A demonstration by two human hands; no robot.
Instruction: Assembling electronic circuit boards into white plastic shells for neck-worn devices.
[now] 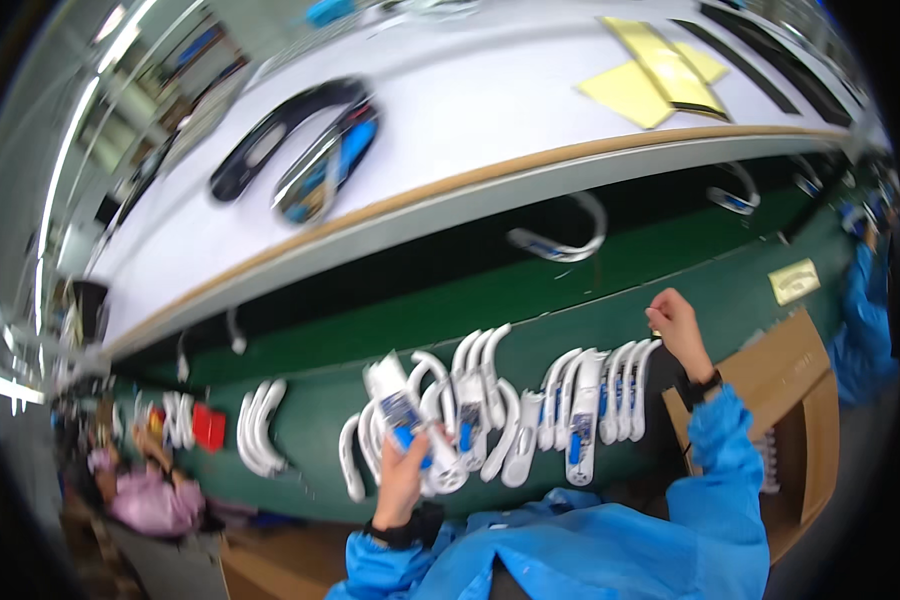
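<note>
A white curved plastic housing (388,385) with an exposed circuit board and a blue part is gripped in my left hand (400,485), low over the bench and tilted. Around it on the green worktop (320,400) lie several similar white curved housings (518,440), some with boards and blue parts showing. To the right, more of them stand side by side in a row (625,390). My right hand (678,322) is raised just beyond that row's right end. Its fingers are curled together, and whatever they may hold is too small to make out.
An open cardboard box (820,440) stands at my right, with white parts inside. A white shelf (450,120) overhangs the bench, bearing a dark curved device (260,140) and yellow sheets (635,90). A red box (208,427) sits left. Other people work at both sides.
</note>
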